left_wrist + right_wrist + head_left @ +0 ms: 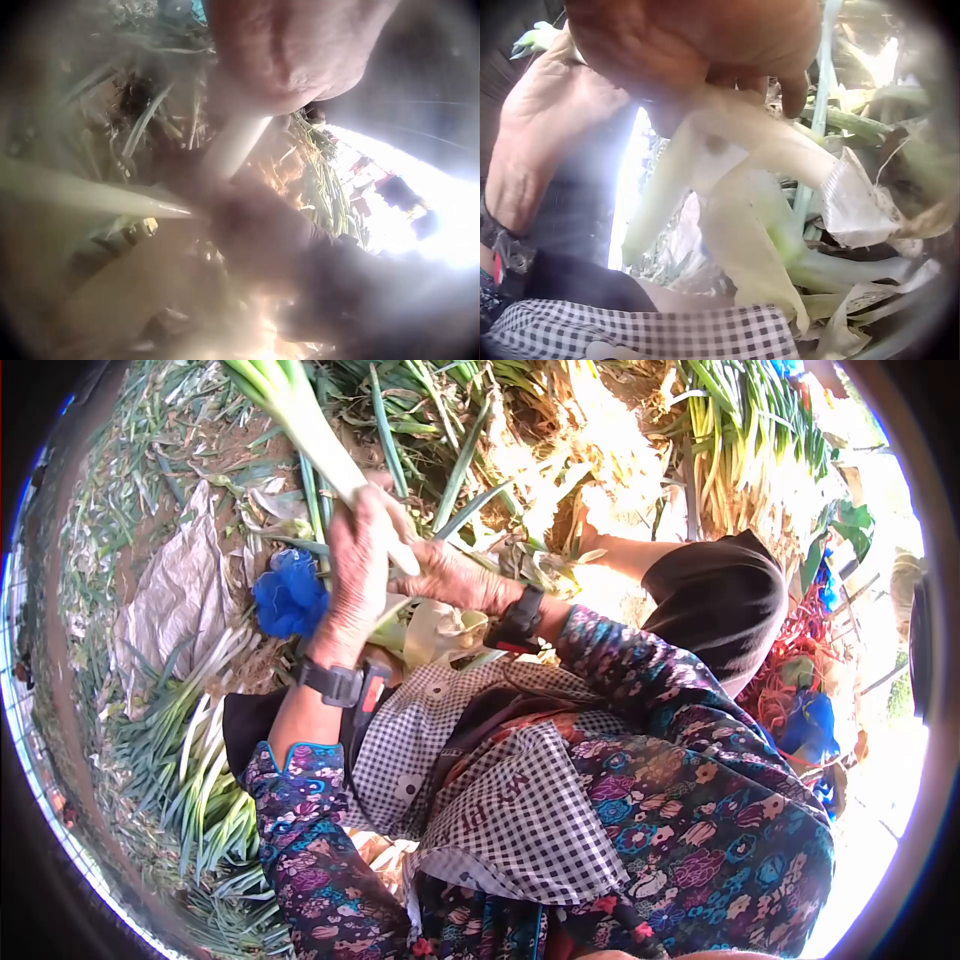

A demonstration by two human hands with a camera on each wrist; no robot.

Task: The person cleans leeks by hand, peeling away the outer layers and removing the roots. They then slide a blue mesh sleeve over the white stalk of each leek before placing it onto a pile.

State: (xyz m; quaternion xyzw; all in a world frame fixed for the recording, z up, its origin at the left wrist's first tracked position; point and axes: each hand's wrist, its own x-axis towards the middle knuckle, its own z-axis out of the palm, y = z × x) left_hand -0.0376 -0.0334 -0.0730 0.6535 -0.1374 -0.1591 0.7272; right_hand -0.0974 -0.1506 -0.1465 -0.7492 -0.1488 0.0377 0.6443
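My left hand (358, 565) grips a thick green onion (312, 438) around its white stalk, with the green end slanting up and left in the head view. The white root end pokes out below the fingers, close to my right hand (452, 575). In the right wrist view, the curled fingers of my right hand (697, 45) hold pale, peeled outer layers (739, 240) that dangle loosely. My left hand (559, 112) shows behind it there. The left wrist view is blurred, with the white stalk (238, 146) coming out under my left hand (300, 45).
Green onions (215, 790) lie heaped at the left, and a bundle (750, 450) stands at the upper right. Blue netting (290, 595) and a crumpled plastic sheet (180, 585) lie left of my hands. Red strings (775, 685) are at the right. A checkered apron (530, 820) covers the lap.
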